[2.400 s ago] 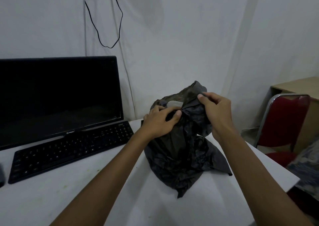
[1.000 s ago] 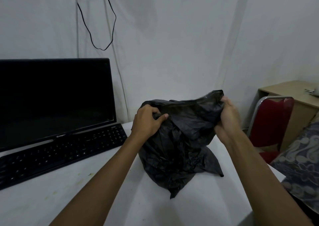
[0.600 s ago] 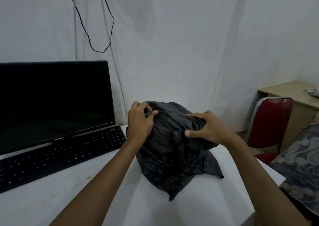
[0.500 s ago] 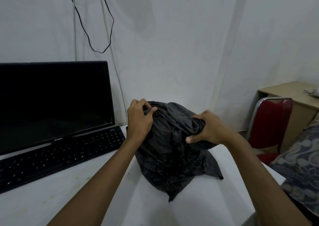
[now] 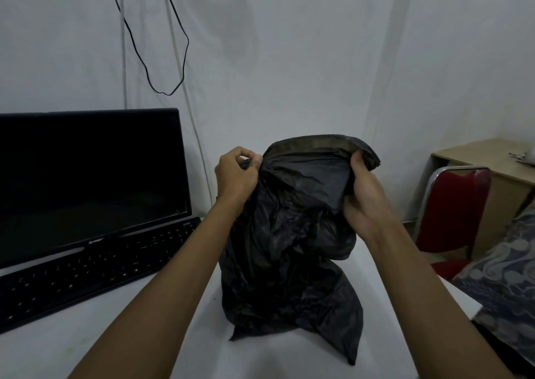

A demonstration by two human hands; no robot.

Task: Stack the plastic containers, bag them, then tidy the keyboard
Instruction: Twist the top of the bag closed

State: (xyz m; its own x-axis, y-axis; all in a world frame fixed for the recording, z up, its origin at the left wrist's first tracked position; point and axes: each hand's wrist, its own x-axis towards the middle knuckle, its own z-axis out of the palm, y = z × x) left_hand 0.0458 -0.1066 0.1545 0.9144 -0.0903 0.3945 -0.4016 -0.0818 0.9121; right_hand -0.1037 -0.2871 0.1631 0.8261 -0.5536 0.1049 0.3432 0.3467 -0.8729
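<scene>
A crumpled black plastic bag (image 5: 289,263) stands bulging on the white table (image 5: 275,361). My left hand (image 5: 236,176) pinches the bag's top edge on the left. My right hand (image 5: 364,193) grips the top edge on the right, fingers curled over the rim. The rim is stretched between both hands, raised above the bag's body. The plastic containers are hidden inside the bag. A black keyboard (image 5: 86,271) lies at an angle to the left, in front of the monitor.
A black monitor (image 5: 86,176) stands at the back left, with a black cable (image 5: 162,46) hanging on the wall above. A red chair (image 5: 454,213) and a wooden cabinet (image 5: 492,182) stand right of the table. Patterned fabric (image 5: 509,286) lies at the right edge.
My hands had pressed the bag's top down onto its contents. Now both have lifted and pulled the rim up and apart, my right hand moving to the right.
</scene>
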